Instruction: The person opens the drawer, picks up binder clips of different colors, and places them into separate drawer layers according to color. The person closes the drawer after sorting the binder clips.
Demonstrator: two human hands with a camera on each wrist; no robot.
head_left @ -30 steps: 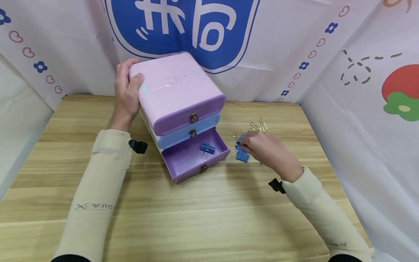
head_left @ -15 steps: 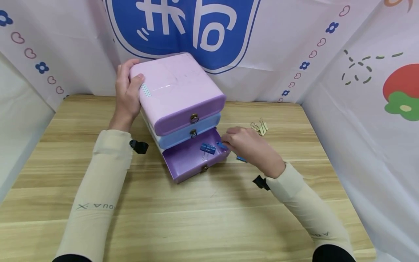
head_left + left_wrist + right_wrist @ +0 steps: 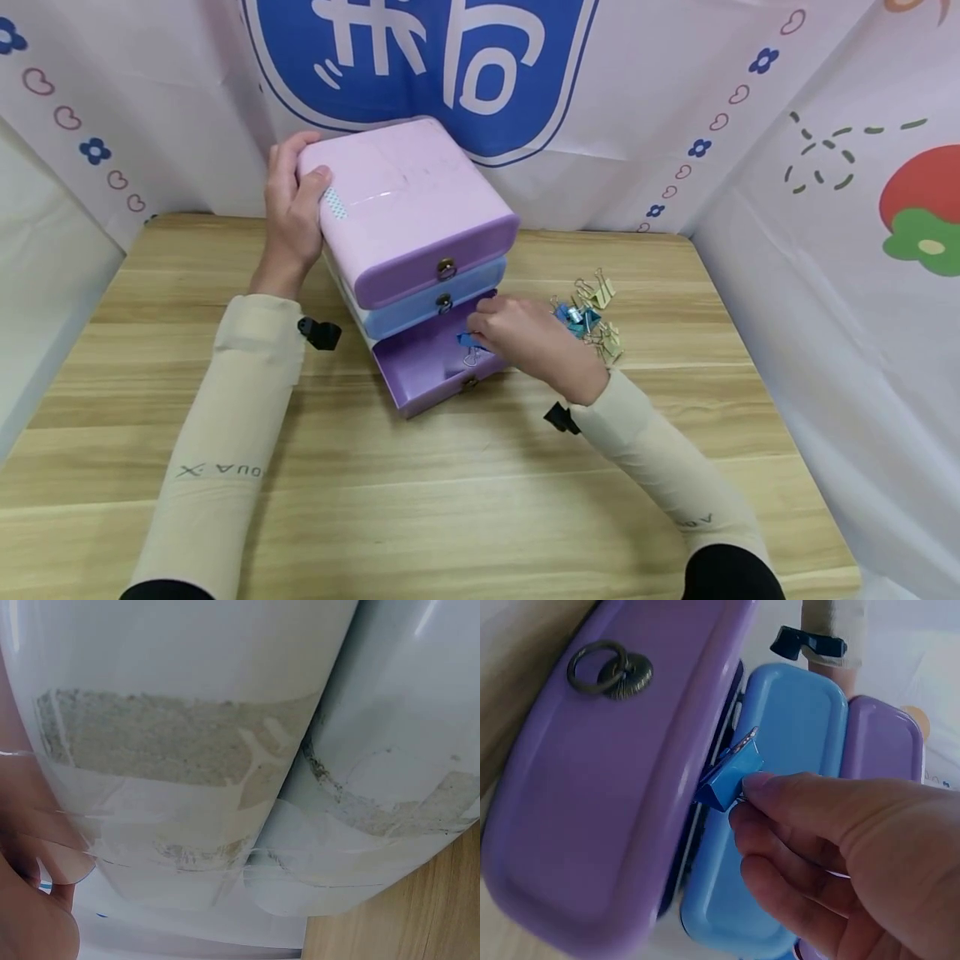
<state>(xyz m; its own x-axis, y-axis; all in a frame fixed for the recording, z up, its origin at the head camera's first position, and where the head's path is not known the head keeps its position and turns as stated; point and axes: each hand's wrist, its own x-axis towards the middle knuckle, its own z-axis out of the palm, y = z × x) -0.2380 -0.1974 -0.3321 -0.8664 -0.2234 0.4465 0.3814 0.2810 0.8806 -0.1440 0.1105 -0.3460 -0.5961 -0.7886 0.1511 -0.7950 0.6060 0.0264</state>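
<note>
A small drawer unit [image 3: 412,196] with a pink top stands at the back of the table, its purple bottom drawer [image 3: 412,367] pulled out. My left hand [image 3: 292,208] grips the unit's rear left corner, thumb on the top and fingers over the back edge. In the left wrist view part of that hand [image 3: 37,885] shows beside the white, taped side. Over the bottom drawer, my right hand [image 3: 532,337] pinches a blue binder clip [image 3: 735,776] between thumb and fingers. It largely covers the drawer's right part, where a wire clip handle [image 3: 472,357] shows.
Right of the drawer lies a pile of blue binder clips [image 3: 581,321], with gold binder clips [image 3: 600,290] around it. The blue middle drawer [image 3: 405,314] and purple top drawer [image 3: 405,279] are closed. A printed white cloth [image 3: 630,108] hangs behind the table.
My right hand has moved left from the clip pile to above the bottom drawer, carrying a blue binder clip. My left hand stays on the drawer unit.
</note>
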